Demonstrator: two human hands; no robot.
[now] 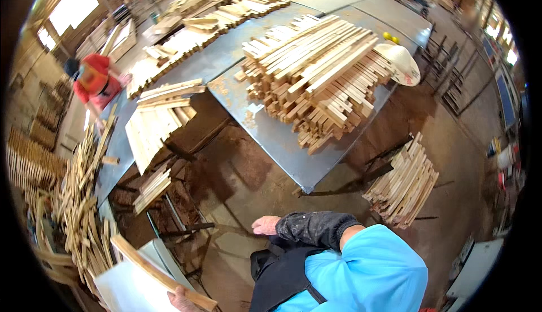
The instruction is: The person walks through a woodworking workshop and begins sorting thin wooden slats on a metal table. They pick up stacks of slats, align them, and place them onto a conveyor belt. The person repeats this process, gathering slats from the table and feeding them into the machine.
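Note:
A long wooden strip [161,275] is held in my left hand [182,299], whose fingers are wrapped round it near its lower end. The strip slants up and left over a pale, smooth machine top [127,286]. My right hand [266,225] is in front of my body, below the near corner of the metal table [305,179], and touches no wood. Its fingers point left, loosely stretched, with nothing seen in them. A dark sleeve covers that forearm.
Stacked wooden strips [316,64] lie on the metal table with a pale hat [402,64]. More strips stand on a rack [403,185] at right, a rack [155,128] at left, and in a loose heap [79,199]. A person in red [99,80] is at far left.

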